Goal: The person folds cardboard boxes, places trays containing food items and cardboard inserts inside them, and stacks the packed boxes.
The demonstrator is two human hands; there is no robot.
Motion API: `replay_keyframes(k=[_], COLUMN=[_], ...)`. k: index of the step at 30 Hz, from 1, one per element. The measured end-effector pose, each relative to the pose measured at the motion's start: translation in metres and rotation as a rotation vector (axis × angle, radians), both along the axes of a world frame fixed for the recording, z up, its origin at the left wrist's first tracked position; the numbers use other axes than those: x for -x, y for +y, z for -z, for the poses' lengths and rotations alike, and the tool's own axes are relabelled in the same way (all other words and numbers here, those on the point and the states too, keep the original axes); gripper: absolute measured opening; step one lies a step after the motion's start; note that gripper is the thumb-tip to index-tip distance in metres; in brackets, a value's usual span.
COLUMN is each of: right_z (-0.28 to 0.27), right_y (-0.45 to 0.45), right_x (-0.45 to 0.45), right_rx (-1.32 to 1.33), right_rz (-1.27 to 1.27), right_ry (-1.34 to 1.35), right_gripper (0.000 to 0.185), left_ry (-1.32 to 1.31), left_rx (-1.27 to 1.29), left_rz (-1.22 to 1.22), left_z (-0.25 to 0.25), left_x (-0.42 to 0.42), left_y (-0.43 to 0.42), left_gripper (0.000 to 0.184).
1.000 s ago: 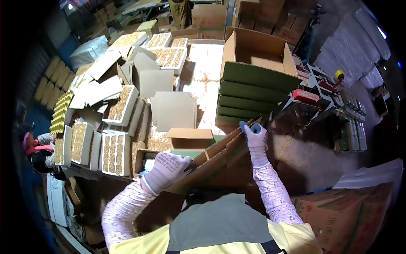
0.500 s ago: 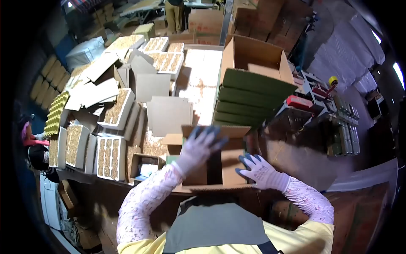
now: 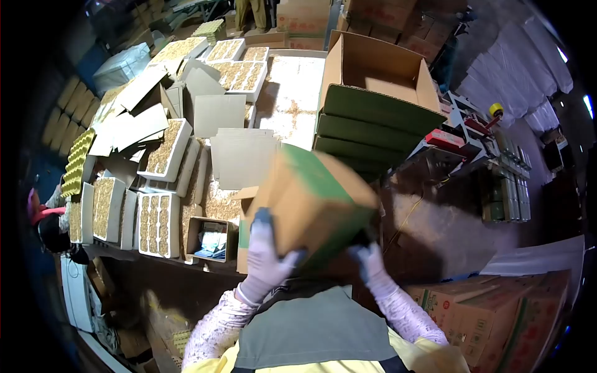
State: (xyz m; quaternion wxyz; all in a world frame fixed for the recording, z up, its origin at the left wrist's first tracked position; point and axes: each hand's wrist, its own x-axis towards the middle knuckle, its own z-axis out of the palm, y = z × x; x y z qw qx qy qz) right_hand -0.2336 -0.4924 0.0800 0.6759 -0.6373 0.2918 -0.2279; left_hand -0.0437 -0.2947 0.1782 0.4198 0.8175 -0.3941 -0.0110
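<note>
A brown and green cardboard box (image 3: 311,202), blurred by motion, is tilted in front of my body. My left hand (image 3: 266,258) is spread against its near left side, thumb apart from the fingers. My right hand (image 3: 370,264) is at the box's lower right; its fingertips are blurred and partly hidden in shadow. Just left of the box, a small open carton (image 3: 212,239) holds blue and white packets. Behind it, flat grey cardboard sheets (image 3: 242,158) lie on the table.
White trays (image 3: 158,224) with brown contents fill the table's left. Open green and brown boxes (image 3: 379,118) are stacked behind my right hand. A metal machine (image 3: 457,140) with yellow tape stands to the right. Printed cartons (image 3: 472,317) sit at lower right. A co-worker's pink sleeve (image 3: 46,212) shows at far left.
The box was a folded blank, then opened out with its flaps upward; now it is raised and turned, with its outer faces showing. Both hands have shifted to its sides.
</note>
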Motion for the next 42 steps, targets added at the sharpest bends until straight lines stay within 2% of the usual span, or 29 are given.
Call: replay_keyframes(k=[1, 2, 3, 4, 5, 6, 7, 8, 9, 11, 13, 14, 15, 17, 18, 19, 20, 21, 22, 26, 28, 29, 30, 31, 33, 36, 39, 40, 42], right_z=[-0.061, -0.114, -0.148, -0.15, -0.118, -0.103, -0.089, -0.068, -0.074, -0.096, -0.113, -0.09, -0.058, -0.006, 0.006, 0.005, 0.0, -0.002, 0.002, -0.015, -0.018, -0.02, -0.017, -0.012, -0.016, -0.03, -0.014, -0.006, 0.019], right_y=[0.04, 0.046, 0.038, 0.028, 0.022, 0.029, 0.039, 0.053, 0.059, 0.06, 0.054, 0.049, 0.041, 0.01, 0.002, 0.004, 0.01, 0.015, 0.018, 0.023, 0.027, 0.03, 0.033, 0.032, 0.031, 0.026, 0.013, 0.011, 0.004], right_x=[-0.021, -0.035, -0.058, -0.076, -0.076, -0.07, -0.059, -0.044, -0.043, -0.051, -0.056, -0.057, -0.054, -0.045, -0.043, -0.046, -0.048, -0.051, -0.051, -0.063, -0.067, -0.066, -0.064, -0.066, -0.082, -0.106, -0.118, -0.12, -0.122], right_rx=[0.256, 0.489, 0.732, 0.99, 1.173, 1.207, 1.25, 1.328, 1.284, 1.035, 1.23, 1.202, 1.159, 0.702, 0.475, 0.5, 0.522, 0.546, 0.628, 0.633, 0.579, 0.551, 0.622, 0.702, 0.704, 0.543, 0.506, 0.441, 0.328], right_rz=[-0.163, -0.274, -0.391, -0.605, -0.748, -0.827, -0.915, -0.921, -1.06, -1.032, -0.535, -0.288, -0.037, -0.065, -0.073, -0.092, -0.101, -0.102, -0.075, -0.064, -0.046, -0.033, -0.012, -0.013, -0.043, -0.089, -0.093, -0.078, -0.019], right_ry=[0.03, 0.136, 0.234, 0.331, 0.33, 0.355, 0.379, 0.339, 0.319, 0.285, 0.249, 0.312, 0.381, 0.372, 0.371, 0.388, 0.41, 0.43, 0.445, 0.496, 0.467, 0.457, 0.502, 0.514, 0.4, 0.387, 0.33, 0.275, 0.232], right_gripper=[0.05, 0.047, 0.043, 0.033, 0.027, 0.025, 0.023, 0.029, 0.036, 0.044, 0.054, 0.057, 0.062, 0.061, 0.061, 0.06, 0.06, 0.059, 0.057, 0.052, 0.052, 0.052, 0.051, 0.05, 0.048, 0.047, 0.043, 0.042, 0.041], left_ry=[0.89, 0.998, 1.098, 1.195, 1.287, 0.737, 0.303, 0.066, -0.178, -0.332, 0.335, 0.087, 0.195, 0.319, 0.312, 0.139, 0.023, 0.397, 0.392, 0.404, 0.378, 0.348, 0.326, 0.571, 0.628, 0.913, 1.183, 1.286, 1.35], left_rx=[0.33, 0.155, -0.009, -0.173, -0.336, -0.376, -0.282, -0.112, 0.04, -0.427, -0.417, -0.148, -0.074, 0.03, 0.468, 0.394, 0.118, 0.167, 0.231, 0.477, 0.866, 1.18, 1.167, 1.257, 1.249, 1.352, 1.367, 1.31, 1.169], left_rz=[-0.054, 0.027, 0.105, 0.183, 0.266, 0.321, 0.329, 0.288, 0.221, -0.237, -0.149, -0.06, -0.029, -0.406, -0.653, -1.012, -1.332, -1.714, -1.687, -1.564, -1.321, -1.082, -1.084, -1.125, -1.084, -0.776, -0.426, -0.395, -0.39], left_z=[-0.004, 0.018, 0.063, 0.108, 0.128, 0.042, 0.008, 0.002, -0.003, -0.002, 0.013, 0.038, 0.035, 0.07, 0.113, 0.136, 0.163, 0.171, 0.183, 0.253, 0.22, 0.163, 0.153, 0.136, 0.161, 0.156, 0.073, 0.054, 0.049], left_x=[0.008, 0.017, 0.025, 0.031, 0.032, 0.043, 0.037, 0.019, -0.003, -0.029, -0.038, -0.04, -0.05, -0.089, -0.122, -0.153, -0.179, -0.192, -0.205, -0.23, -0.227, -0.218, -0.218, -0.213, -0.212, -0.174, -0.137, -0.126, -0.115], left_y=[0.007, 0.023, 0.041, 0.059, 0.07, 0.06, 0.059, 0.058, 0.061, 0.057, 0.068, 0.073, 0.083, 0.129, 0.156, 0.198, 0.253, 0.275, 0.293, 0.332, 0.308, 0.284, 0.281, 0.283, 0.306, 0.315, 0.266, 0.248, 0.214], left_gripper=[0.083, 0.07, 0.058, 0.047, 0.039, 0.029, 0.032, 0.037, 0.044, 0.064, 0.077, 0.079, 0.08, 0.074, 0.07, 0.073, 0.075, 0.084, 0.082, 0.075, 0.077, 0.08, 0.084, 0.081, 0.076, 0.055, 0.053, 0.051, 0.045])
